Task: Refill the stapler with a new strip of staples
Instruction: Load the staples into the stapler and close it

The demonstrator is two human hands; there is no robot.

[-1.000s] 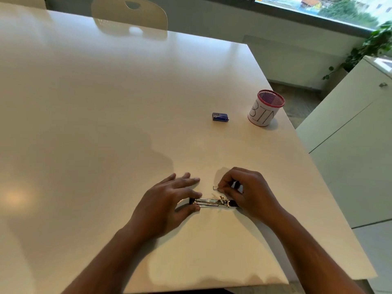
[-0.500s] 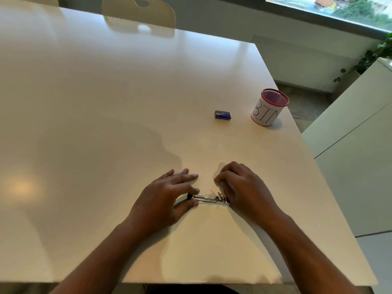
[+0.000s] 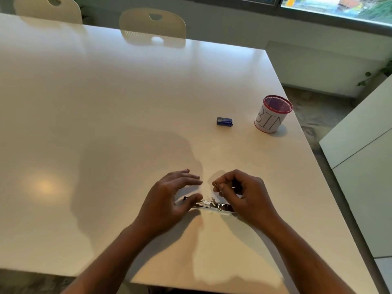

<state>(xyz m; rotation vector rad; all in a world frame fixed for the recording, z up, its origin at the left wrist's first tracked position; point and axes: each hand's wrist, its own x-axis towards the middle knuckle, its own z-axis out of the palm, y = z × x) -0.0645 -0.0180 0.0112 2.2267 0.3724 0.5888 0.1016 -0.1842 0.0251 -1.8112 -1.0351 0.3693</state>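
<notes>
Stapler work sits on the big white table [image 3: 106, 124], which fills most of my view, with two pale chairs [image 3: 152, 23] tucked in at its far edge. Out to the right I see a white cup with a red mesh rim [image 3: 273, 113], lettered on its side, and just left of it, apart from it, a small blue box [image 3: 224, 121]. Near the table's close edge my left hand [image 3: 167, 202] is spread loosely, fingers arched over the table, the thumb pressing on the left end of the stapler [image 3: 209, 204], which lies opened flat with its metal channel showing. My right hand [image 3: 244, 196] hovers over the stapler's right end, curled, thumb and forefinger pinched on a thin strip of staples [image 3: 216, 184], held just above the channel.
</notes>
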